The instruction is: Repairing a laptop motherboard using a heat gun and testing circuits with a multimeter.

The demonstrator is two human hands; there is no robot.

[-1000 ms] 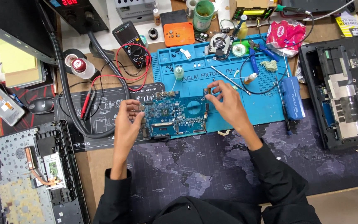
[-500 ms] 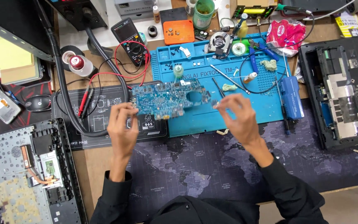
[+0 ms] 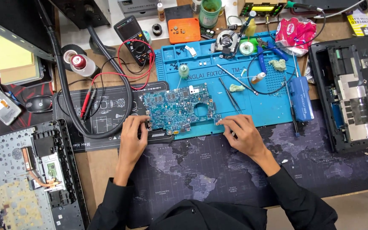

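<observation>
A blue-green laptop motherboard (image 3: pixel 177 108) with a round cut-out lies flat across the left part of a blue silicone work mat (image 3: pixel 252 102). My left hand (image 3: pixel 133 138) grips the board's lower left corner with its fingertips. My right hand (image 3: pixel 241 134) pinches the board's lower right corner. Both arms wear black sleeves. A pair of tweezers (image 3: pixel 231 96) lies on the mat just right of the board.
A multimeter (image 3: pixel 133 38) with red and black leads sits at the back left. An opened laptop base (image 3: pixel 354 91) lies at the right, a keyboard frame (image 3: pixel 26 170) at the left. A blue tool (image 3: pixel 301 99), a fan (image 3: pixel 228 40) and an orange tray (image 3: pixel 184 30) crowd the mat's far side.
The motherboard was lifted and turned between my hands, and now lies flat on the mat. Both hands have come down to its lower corners.
</observation>
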